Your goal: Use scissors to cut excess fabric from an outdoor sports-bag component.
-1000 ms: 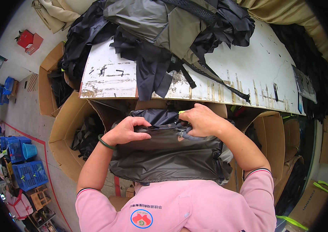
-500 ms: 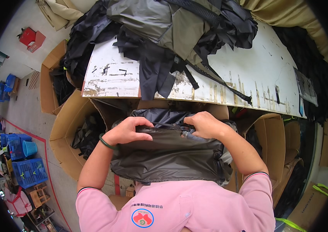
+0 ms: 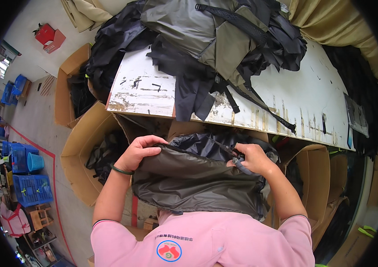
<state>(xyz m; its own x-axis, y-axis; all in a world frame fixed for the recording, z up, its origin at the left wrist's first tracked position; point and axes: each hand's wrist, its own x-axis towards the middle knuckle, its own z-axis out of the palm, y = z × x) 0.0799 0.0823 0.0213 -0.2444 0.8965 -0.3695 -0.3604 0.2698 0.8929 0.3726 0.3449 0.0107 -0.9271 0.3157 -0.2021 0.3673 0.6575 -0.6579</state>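
Across my lap lies a dark olive-grey fabric piece (image 3: 189, 182), its opening showing a shiny black inner side (image 3: 202, 144). My left hand (image 3: 139, 152) pinches its upper left edge, thumb and fingers together. A pair of scissors (image 3: 224, 149) with dark blades and greyish handles is in my right hand (image 3: 253, 159), fingers closed round the handles. The blades point up and left over the black inner side. Whether they touch the fabric I cannot tell.
Ahead stands a worn white table (image 3: 140, 93) piled with black and olive fabric (image 3: 184, 26), a strap (image 3: 264, 107) hanging toward its front edge. Open cardboard boxes stand to the left (image 3: 80, 155) and right (image 3: 313, 173). Blue plastic crates (image 3: 33, 189) sit on the floor at far left.
My hands have moved apart, the left outward along the fabric edge and the right slightly rightward with the scissors. The blades now show more plainly, and more of the black inner side is visible.
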